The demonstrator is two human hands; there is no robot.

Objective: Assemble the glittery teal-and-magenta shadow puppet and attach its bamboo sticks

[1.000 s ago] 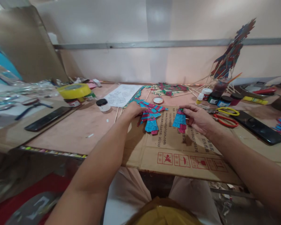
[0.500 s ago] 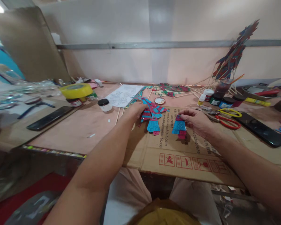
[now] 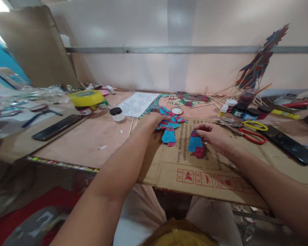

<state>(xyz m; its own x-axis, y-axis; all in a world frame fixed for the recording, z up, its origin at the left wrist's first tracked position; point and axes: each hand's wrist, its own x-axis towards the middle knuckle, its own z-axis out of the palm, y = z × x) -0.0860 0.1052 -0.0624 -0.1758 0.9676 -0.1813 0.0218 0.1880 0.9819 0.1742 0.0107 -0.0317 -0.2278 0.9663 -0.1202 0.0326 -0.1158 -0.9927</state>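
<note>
My left hand (image 3: 155, 122) is closed on the left edge of a blue and red paper figure (image 3: 173, 120), which lies over the brown cardboard (image 3: 166, 167). A blue skirt-shaped part with a small pink tab hangs off its lower end. Pinched between thumb and fingers of my right hand (image 3: 207, 134) is a separate blue paper piece (image 3: 194, 143) with a pink top and a pink tab below. That piece is apart from the figure, to its right.
Scissors (image 3: 251, 135) and a black phone (image 3: 290, 145) lie at right, behind them paint jars (image 3: 251, 113). At left are yellow tape (image 3: 86, 98), a white jar (image 3: 117, 114) and another phone (image 3: 56, 127). Another person's hand shows at the far left edge.
The view has shifted slightly. The separate blue piece has turned a little in my right hand, and its pink tab shows differently. Both hands keep their hold.
</note>
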